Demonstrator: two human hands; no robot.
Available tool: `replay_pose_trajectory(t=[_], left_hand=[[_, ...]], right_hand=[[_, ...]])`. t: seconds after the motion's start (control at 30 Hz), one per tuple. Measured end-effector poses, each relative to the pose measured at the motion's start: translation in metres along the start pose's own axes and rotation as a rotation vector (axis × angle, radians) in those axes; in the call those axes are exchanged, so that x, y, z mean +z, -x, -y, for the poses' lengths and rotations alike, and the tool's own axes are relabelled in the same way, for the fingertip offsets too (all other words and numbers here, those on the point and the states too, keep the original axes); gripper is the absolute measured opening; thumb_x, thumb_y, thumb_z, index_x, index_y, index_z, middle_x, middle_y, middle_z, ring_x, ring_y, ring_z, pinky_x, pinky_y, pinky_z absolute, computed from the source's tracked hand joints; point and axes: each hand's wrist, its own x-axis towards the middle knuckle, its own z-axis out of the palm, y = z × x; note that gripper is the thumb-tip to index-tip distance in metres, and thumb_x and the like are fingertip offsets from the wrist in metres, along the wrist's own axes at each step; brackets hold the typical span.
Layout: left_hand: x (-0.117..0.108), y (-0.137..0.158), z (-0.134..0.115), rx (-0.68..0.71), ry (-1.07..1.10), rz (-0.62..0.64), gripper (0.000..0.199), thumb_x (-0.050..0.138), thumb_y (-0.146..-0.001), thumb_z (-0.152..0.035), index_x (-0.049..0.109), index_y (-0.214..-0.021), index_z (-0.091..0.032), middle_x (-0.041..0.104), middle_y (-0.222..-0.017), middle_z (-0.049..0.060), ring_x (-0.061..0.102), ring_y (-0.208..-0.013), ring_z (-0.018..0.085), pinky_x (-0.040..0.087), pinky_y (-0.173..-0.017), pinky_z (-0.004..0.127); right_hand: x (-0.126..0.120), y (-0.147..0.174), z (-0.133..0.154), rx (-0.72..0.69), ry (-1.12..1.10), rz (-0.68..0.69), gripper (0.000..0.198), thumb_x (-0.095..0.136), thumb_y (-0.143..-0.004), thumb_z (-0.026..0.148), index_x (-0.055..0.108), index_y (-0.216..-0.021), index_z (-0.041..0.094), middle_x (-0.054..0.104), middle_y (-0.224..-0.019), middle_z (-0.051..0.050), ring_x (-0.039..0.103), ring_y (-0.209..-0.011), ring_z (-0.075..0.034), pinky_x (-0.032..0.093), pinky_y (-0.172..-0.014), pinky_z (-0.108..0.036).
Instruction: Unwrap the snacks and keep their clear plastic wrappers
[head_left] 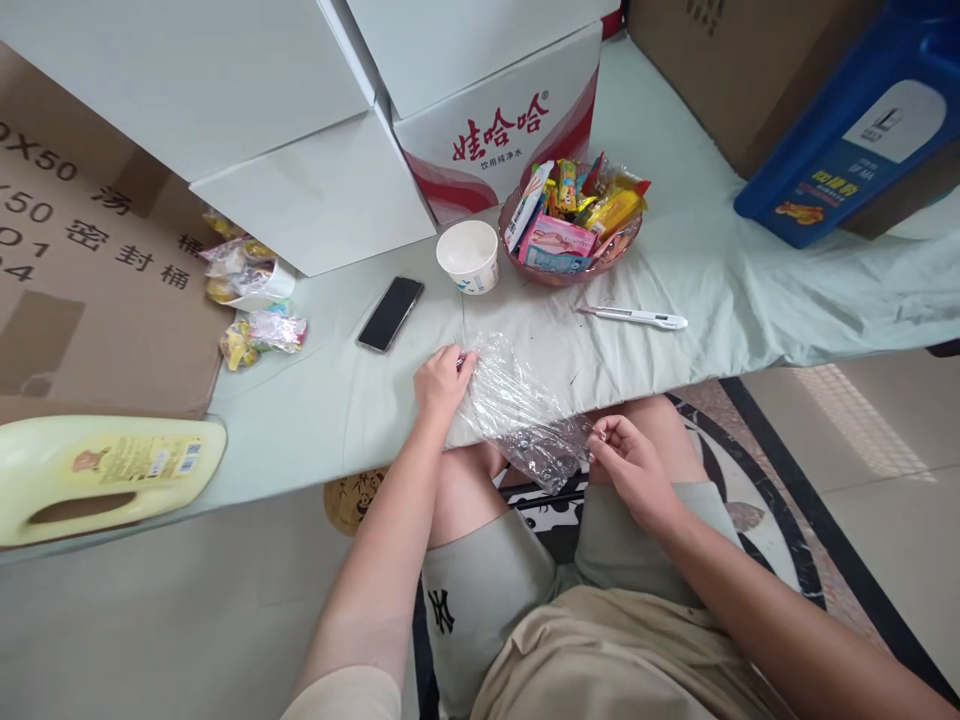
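A sheet of clear plastic film stretches between my two hands, crinkled and partly hanging over the table's front edge above my lap. My left hand pinches its left end on the tabletop. Just off the edge, my right hand grips the lower right corner with fingers curled. Behind the film stands a white paper cup, its visible inside bare. Beside the cup, a pinkish glass bowl is heaped with wrapped snacks. A white utility knife lies to the right.
A phone lies left of the cup. Wrapped sweets and a filled white cup sit by white boxes. A yellow jug lies at left; a blue jug and a cardboard box stand right.
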Motion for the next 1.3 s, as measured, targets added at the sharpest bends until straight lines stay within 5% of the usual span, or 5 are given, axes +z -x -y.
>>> replay_pose_trajectory(t=[0.53,0.7,0.9,1.07,1.3], left_hand=[[-0.001,0.003,-0.001,0.165,0.012,-0.110,0.010,0.062,-0.083,-0.026,0.065,-0.091,-0.019,0.074,-0.094,0.011,0.062,-0.096,0.029,0.034,-0.087,0.041],[0.001,0.002,0.003,0.200,-0.006,-0.128,0.030,0.051,-0.096,-0.034,0.055,-0.068,-0.022,0.070,-0.076,0.009,0.059,-0.086,0.025,0.032,-0.082,0.040],[0.006,0.001,0.011,0.264,0.019,-0.221,0.042,0.043,-0.101,-0.040,0.048,-0.063,-0.023,0.065,-0.065,0.007,0.057,-0.073,0.023,0.031,-0.078,0.039],[0.007,0.007,0.012,0.270,0.097,-0.264,0.022,0.047,-0.093,-0.036,0.058,-0.079,-0.022,0.068,-0.070,0.007,0.063,-0.078,0.025,0.034,-0.084,0.042],[0.010,0.004,0.008,0.149,0.191,-0.288,0.023,0.060,-0.082,-0.033,0.062,-0.100,-0.019,0.074,-0.084,0.008,0.066,-0.094,0.029,0.036,-0.094,0.045]], right_hand=[[-0.004,0.020,-0.028,0.076,0.110,0.030,0.026,0.061,-0.083,0.046,0.051,-0.086,0.022,0.061,-0.076,-0.002,0.063,-0.067,-0.019,0.050,-0.061,-0.031],[-0.010,0.010,0.006,-0.385,0.569,-0.136,0.027,0.062,-0.083,0.038,0.060,-0.103,0.020,0.067,-0.104,-0.013,0.064,-0.095,-0.027,0.054,-0.083,-0.042],[0.066,-0.079,0.061,-0.587,0.615,0.227,0.049,0.065,-0.078,0.028,0.056,-0.126,0.019,0.067,-0.126,-0.014,0.065,-0.111,-0.028,0.052,-0.096,-0.044],[0.117,-0.136,0.069,-0.373,0.544,0.319,0.029,0.059,-0.080,0.016,0.063,-0.108,0.020,0.072,-0.094,-0.005,0.070,-0.076,-0.018,0.055,-0.080,-0.034],[0.100,-0.150,0.060,-0.163,0.235,0.129,0.009,0.054,-0.084,0.023,0.058,-0.091,0.020,0.062,-0.088,-0.001,0.053,-0.048,-0.007,0.041,-0.043,-0.021]])
